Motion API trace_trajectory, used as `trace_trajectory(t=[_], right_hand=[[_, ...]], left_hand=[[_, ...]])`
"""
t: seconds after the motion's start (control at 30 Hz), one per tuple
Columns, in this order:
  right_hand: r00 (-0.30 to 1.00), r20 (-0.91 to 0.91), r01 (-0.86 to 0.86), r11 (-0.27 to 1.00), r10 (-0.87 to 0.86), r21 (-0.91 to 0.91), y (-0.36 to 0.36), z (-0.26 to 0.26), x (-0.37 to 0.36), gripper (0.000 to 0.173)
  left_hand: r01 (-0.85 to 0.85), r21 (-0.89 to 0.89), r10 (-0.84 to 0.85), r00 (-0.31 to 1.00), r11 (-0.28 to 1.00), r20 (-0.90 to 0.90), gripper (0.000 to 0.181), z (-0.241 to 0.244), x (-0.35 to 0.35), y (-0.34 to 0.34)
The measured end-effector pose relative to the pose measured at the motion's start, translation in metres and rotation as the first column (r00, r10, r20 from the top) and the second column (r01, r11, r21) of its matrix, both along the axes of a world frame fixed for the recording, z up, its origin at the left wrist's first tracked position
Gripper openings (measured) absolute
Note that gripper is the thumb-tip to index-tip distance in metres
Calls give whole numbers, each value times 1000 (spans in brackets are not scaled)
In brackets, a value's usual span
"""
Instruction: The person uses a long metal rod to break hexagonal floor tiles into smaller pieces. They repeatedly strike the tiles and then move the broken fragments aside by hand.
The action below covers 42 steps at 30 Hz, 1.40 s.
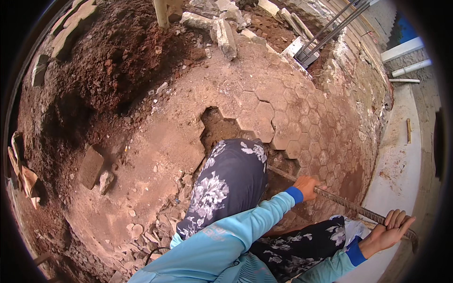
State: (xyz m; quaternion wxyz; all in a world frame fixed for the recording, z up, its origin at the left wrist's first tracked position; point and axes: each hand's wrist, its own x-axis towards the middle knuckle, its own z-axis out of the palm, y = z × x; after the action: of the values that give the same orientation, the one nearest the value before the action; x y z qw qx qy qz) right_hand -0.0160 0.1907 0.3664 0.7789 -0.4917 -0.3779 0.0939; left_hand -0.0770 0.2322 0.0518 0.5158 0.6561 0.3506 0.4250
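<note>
A ribbed steel bar (348, 204) with a hooked near end lies slantwise across the space between my legs. My left hand (307, 187) grips it partway along. Close to the hooked end, my right hand (387, 230) is wrapped around it. The bar's far end passes behind my knee (230, 177), above a dug-out hollow (221, 129), so its tip is hidden. Hexagonal paving blocks (260, 122) border this hollow, and dirt covers many of their joints.
A heap of reddish soil (116, 63) rises at the left. Broken concrete pieces (224, 39) lie at the top, beside a wooden post (161, 14). Steel rods (329, 30) stand at upper right. A loose block (91, 166) and rubble (141, 240) are on the left.
</note>
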Motion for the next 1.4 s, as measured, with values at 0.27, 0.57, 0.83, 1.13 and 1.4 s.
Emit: trace_trajectory(t=[0.27,0.57,0.83,1.13,1.4], right_hand=[[977,-34,213,976,-211,51,-20,-10,22,33],[998,-48,34,991,-28,127,-21,-12,44,35],[978,-144,-144,987,154,75,3,-14,122,39],[878,-421,-270,962,228,-42,24,85,178,39],[939,-336,-112,988,70,-106,83,223,227,43]], left_hand=[[36,75,-32,999,997,-42,30,-3,13,-9],[14,121,-9,999,992,-42,37,1,26,-2],[221,33,-210,956,975,-205,41,15,56,20],[423,-130,-428,754,897,-498,33,124,66,61],[407,4,-365,822,913,-437,17,247,128,162]])
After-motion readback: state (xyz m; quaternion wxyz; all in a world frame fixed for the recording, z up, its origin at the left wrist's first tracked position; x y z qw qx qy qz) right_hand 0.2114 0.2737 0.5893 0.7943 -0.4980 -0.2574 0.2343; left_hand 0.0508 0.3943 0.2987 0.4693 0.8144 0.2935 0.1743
